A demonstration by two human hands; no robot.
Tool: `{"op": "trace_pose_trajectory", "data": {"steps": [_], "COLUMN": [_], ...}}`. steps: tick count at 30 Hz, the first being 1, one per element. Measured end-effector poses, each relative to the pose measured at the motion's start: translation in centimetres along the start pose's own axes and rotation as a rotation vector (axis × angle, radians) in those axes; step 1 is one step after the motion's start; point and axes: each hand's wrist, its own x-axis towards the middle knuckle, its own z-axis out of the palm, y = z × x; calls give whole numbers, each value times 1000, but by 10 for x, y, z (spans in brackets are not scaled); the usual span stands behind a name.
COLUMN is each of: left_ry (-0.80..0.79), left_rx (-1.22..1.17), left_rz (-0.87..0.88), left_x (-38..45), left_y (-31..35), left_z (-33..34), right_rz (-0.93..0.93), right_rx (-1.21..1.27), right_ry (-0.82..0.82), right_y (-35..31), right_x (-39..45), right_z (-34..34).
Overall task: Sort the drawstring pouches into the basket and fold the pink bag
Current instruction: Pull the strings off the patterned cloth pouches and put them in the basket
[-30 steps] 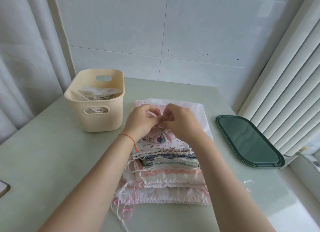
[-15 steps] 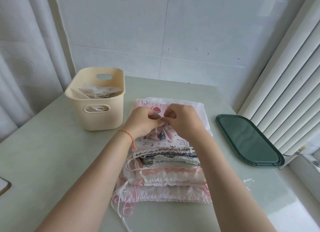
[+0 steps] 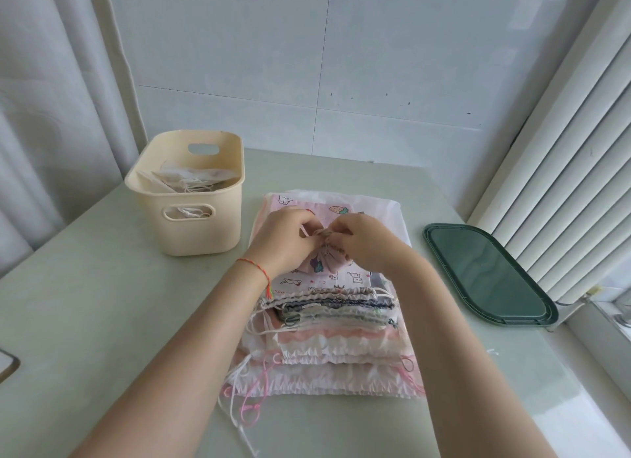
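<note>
Since the frame a second back, your hands had drifted a little farther up the pile and the small pouch's (image 3: 322, 258) mouth had gathered tighter between them. That pouch, thin printed cloth, sat on top of the stack of drawstring pouches (image 3: 327, 324), on the pink bag (image 3: 338, 209) spread beneath. It looked light, limp and easily crumpled, with nothing fragile about it; I judged the bunched neck the surest hold, since the loose body would only sag.

Your left hand (image 3: 280, 241) pinched the neck from the left, fingers curled on the cloth. Your right hand (image 3: 363, 241) pinched it from the right, touching the same gather. The pouch body hung just below both hands, toward you.

Left of the stack stood the basket (image 3: 191, 234), with a few pale pouches already inside. A green lid (image 3: 485, 273) lay well apart on the right of the table (image 3: 102, 304).
</note>
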Motion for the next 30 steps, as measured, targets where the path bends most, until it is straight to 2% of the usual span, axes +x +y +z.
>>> {"op": "trace_pose_trajectory", "data": {"steps": [4, 6, 9, 16, 19, 23, 27, 30], "left_ry": [74, 80, 64, 104, 100, 60, 35, -57], "left_rx": [-123, -165, -179, -125, -60, -19, -26, -40], "left_rz": [83, 138, 168, 100, 47, -10, -22, -51], "left_x": [-2, -3, -3, 0, 2, 2, 2, 1], "left_y": [1, 2, 3, -2, -4, -11, -9, -8], "left_z": [3, 3, 4, 4, 3, 2, -1, -5], "right_rz": [114, 144, 147, 110, 56, 45, 55, 84], "right_rx": [650, 822, 928, 920, 836, 580, 463, 385], "right_ry": [-109, -130, -141, -128, -116, 39, 193, 309], "right_y": [9, 12, 16, 16, 18, 13, 8, 12], "right_x": [0, 3, 6, 5, 4, 4, 3, 6], "right_z": [0, 0, 0, 2, 1, 4, 4, 5]}}
